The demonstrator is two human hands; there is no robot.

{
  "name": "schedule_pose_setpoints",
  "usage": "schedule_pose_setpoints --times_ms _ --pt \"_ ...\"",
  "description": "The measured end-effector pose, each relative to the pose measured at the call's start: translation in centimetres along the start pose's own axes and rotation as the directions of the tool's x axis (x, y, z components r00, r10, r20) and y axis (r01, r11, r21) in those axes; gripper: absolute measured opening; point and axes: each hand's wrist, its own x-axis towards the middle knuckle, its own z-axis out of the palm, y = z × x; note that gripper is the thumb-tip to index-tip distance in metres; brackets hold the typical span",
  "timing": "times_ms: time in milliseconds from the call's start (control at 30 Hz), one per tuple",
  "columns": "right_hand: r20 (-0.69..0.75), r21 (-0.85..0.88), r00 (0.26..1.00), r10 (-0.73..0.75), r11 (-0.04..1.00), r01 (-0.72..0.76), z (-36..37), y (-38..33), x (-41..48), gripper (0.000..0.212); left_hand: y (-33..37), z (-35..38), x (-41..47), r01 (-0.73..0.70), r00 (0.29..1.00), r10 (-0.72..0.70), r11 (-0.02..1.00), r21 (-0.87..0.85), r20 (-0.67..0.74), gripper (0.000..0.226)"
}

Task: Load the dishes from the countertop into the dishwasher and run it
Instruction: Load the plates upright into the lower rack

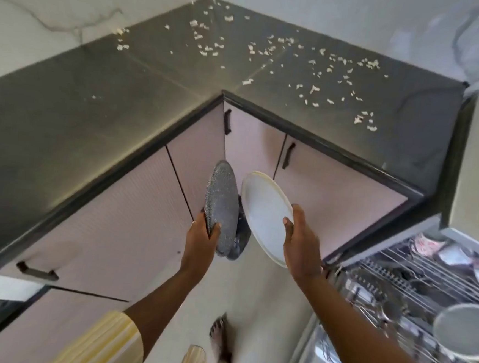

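We hold 2 plates in the air. The white plate (264,214) is in our right hand (302,243), and the grey speckled plate (221,202) is in our left hand (200,241). Each grip pinches a plate by its lower rim, so both plates stand up on edge. The dishwasher rack (426,270) is low on our right, so the white plate is nearer, and we think it goes in first. White crumbs (271,50) lie on the bench (80,117).

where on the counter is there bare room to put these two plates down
The countertop left run, between wall and cabinet edge, is nearly bare. Its back corner and right run are littered with white scraps. The dishwasher rack looks crowded.
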Motion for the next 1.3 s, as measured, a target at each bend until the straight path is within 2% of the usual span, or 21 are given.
schedule_pose_setpoints --times_ms 167,333,500,567,667,733,800,933,1033,1133,1300 --pt "0.026 -0.028 1.0 0.016 0.999 -0.015 -2.4 3.8 -7.1 0.027 -0.1 3.8 -8.8 0.109 0.994 -0.109 0.994 -0.031 0.019 0.018" --pt "0.097 0.003 0.986 0.135 0.991 -0.136 -5.8 7.7 -14.1 0.031 -0.2 6.9 -16.8 0.196 0.98 -0.196 0.981 0.001 0.036 0.02" --pt "0.09 -0.038 0.956 0.278 0.96 -0.276 -8.7 10.0 -19.9 0.033 0.9 9.4 -23.4 0.297 0.955 -0.297 0.955 -0.004 0.029 0.02" --pt "0.061 -0.048 0.942 0.331 0.943 -0.329 -9.6 10.7 -21.9 0.035 0.8 10.4 -25.3 0.343 0.937 -0.342 0.939 -0.016 0.068 0.02" --pt "0.072 -0.034 0.888 0.453 0.891 -0.452 -10.7 12.0 -24.7 0.04 -0.3 12.2 -27.9 0.497 0.864 -0.481 0.863 -0.095 0.147 0.023" --pt "0.094 -0.012 0.827 0.554 0.832 -0.555 -11.6 13.0 -26.5 0.042 -1.2 13.5 -29.6 0.616 0.785 -0.576 0.767 -0.182 0.231 0.024" --pt "0.078 0.0 0.773 0.629 0.776 -0.631 -12.5 14.3 -28.4 0.041 -1.9 14.9 -31.2 0.685 0.722 -0.61 0.696 -0.214 0.328 0.03" --pt "0.002 0.067 0.679 0.735 0.677 -0.733 -14.6 17.3 -31.5 0.04 -2.3 17.9 -33.7 0.682 0.696 -0.551 0.709 -0.183 0.46 0.045" --pt "-0.047 0.126 0.598 0.8 0.599 -0.791 -16.3 20.3 -32.6 0.04 -1.8 20.2 -34.8 0.656 0.695 -0.502 0.736 -0.168 0.514 0.046" --pt "-0.109 0.167 0.526 0.844 0.537 -0.827 -17.8 23.8 -33.0 0.038 -0.9 23.3 -35.3 0.582 0.725 -0.438 0.802 -0.133 0.531 0.043" --pt "-0.135 0.204 0.427 0.894 0.447 -0.871 -19.1 31.5 -32.6 0.036 0.6 31.3 -34.5 0.426 0.756 -0.319 0.902 -0.061 0.572 0.038"
